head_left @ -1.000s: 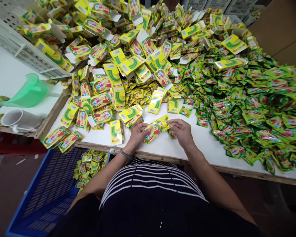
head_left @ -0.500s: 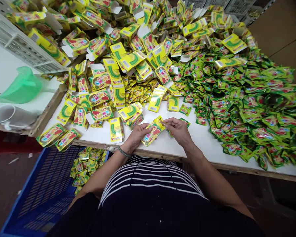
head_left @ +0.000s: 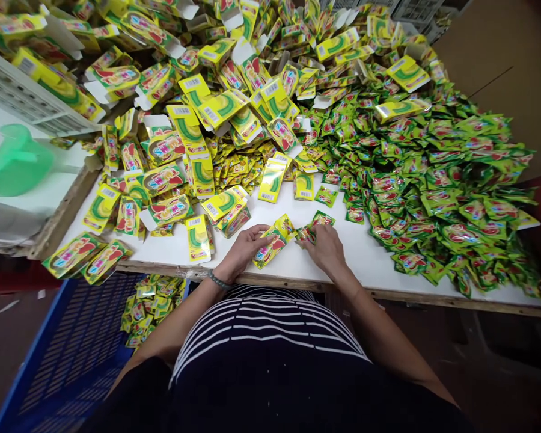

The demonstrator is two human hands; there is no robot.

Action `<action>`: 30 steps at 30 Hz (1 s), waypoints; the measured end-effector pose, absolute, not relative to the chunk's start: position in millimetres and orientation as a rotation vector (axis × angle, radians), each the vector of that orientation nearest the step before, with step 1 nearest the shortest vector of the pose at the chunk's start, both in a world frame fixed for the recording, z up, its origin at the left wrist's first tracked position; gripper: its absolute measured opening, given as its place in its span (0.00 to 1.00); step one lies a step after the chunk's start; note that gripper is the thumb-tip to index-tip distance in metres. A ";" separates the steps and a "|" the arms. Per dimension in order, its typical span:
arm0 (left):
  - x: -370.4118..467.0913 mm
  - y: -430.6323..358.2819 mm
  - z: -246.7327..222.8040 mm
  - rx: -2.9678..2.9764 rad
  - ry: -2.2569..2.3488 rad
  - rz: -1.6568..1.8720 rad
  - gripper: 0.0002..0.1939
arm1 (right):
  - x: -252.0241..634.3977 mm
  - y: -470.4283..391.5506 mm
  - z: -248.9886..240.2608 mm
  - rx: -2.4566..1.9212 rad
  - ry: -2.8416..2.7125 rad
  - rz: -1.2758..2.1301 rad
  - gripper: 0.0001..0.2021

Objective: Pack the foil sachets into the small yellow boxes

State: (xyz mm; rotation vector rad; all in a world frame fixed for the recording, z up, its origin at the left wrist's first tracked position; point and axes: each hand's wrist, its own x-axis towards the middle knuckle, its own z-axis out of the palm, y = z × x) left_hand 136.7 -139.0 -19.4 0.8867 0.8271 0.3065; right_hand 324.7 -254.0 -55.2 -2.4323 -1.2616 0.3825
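Observation:
My left hand [head_left: 247, 248] is closed on a small yellow and green carton [head_left: 274, 245], tilted above the white table near its front edge. My right hand [head_left: 328, 248] lies just right of the carton, its fingertips pinched on a green sachet [head_left: 305, 235] with a red fruit print. A second green sachet [head_left: 323, 219] lies against the back of its fingers. Behind the carton, a yellow box [head_left: 274, 178] and a smaller yellow box [head_left: 303, 186] rest on the table.
A large pile of green sachets [head_left: 446, 198] covers the right side. Many yellow cartons [head_left: 225, 108] heap up at the back and left. A blue crate [head_left: 72, 355] holding sachets stands below the left edge. A green scoop [head_left: 20, 159] and white mug [head_left: 9, 224] sit far left.
My right hand has left the carton's upper end and moved down onto a green sachet. My left hand still holds the carton. The view has shifted, so things appear further left.

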 end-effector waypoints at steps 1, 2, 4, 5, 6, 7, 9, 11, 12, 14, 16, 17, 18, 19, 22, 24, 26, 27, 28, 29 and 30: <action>136.8 -139.2 -19.5 0.896 0.837 0.310 0.28 | 322.1 -254.5 -58.1 -2.457 -1.263 0.388 0.15; 136.8 -139.3 -19.5 0.904 0.845 0.311 0.28 | 320.2 -254.4 -59.9 -2.472 -1.248 0.390 0.16; 136.2 -139.5 -19.2 0.914 0.858 0.306 0.28 | 320.1 -253.7 -61.0 -2.498 -1.190 0.378 0.20; 135.6 -139.5 -18.9 0.915 0.864 0.304 0.28 | 321.6 -253.5 -61.1 -2.513 -1.157 0.377 0.23; 134.8 -139.4 -18.7 0.913 0.869 0.303 0.28 | 323.9 -253.7 -61.3 -2.526 -1.127 0.393 0.26; 133.9 -139.3 -18.5 0.911 0.876 0.304 0.28 | 326.4 -254.4 -61.8 -2.534 -1.106 0.424 0.28; 132.1 -139.2 -18.4 0.906 0.889 0.302 0.28 | 330.7 -257.4 -63.8 -2.522 -1.097 0.506 0.25; 130.6 -139.2 -19.0 0.896 0.891 0.299 0.27 | 332.6 -261.8 -66.0 -2.459 -1.103 0.543 0.18; 129.9 -139.2 -19.7 0.892 0.889 0.298 0.27 | 332.6 -264.0 -66.3 -2.401 -1.089 0.547 0.16; 128.7 -138.8 -21.8 0.895 0.882 0.306 0.27 | 331.6 -266.9 -63.2 -2.210 -1.004 0.604 0.15; 127.4 -137.9 -23.9 0.922 0.881 0.311 0.28 | 330.7 -266.1 -54.1 -1.955 -0.869 0.725 0.17; 126.6 -137.3 -24.4 0.948 0.884 0.311 0.28 | 330.6 -264.0 -47.5 -1.839 -0.822 0.793 0.18; 125.8 -136.7 -24.1 0.978 0.887 0.311 0.28 | 331.0 -260.7 -40.0 -1.749 -0.810 0.862 0.19; 124.8 -136.0 -23.0 1.009 0.887 0.308 0.28 | 331.7 -256.5 -32.3 -1.691 -0.836 0.931 0.19; 121.5 -134.0 -16.4 1.077 0.842 0.283 0.27 | 336.1 -240.7 -13.1 -1.622 -1.060 1.154 0.16; 119.1 -132.3 -12.0 1.115 0.775 0.240 0.26 | 339.8 -229.7 -6.6 -1.599 -1.185 1.289 0.14; 117.0 -130.6 -10.1 1.147 0.722 0.211 0.25 | 342.6 -219.7 -3.8 -1.572 -1.276 1.406 0.14; 116.2 -129.7 -10.0 1.155 0.709 0.211 0.25 | 343.4 -215.2 -2.9 -1.564 -1.330 1.450 0.13; 115.7 -128.8 -10.5 1.162 0.703 0.218 0.25 | 343.6 -210.9 -1.7 -1.565 -1.391 1.473 0.13; 115.4 -128.1 -11.1 1.179 0.702 0.227 0.25 | 343.2 -206.8 -0.1 -1.579 -1.460 1.475 0.12; 115.3 -127.5 -11.8 1.208 0.701 0.233 0.25 | 342.2 -203.0 1.9 -1.607 -1.530 1.456 0.10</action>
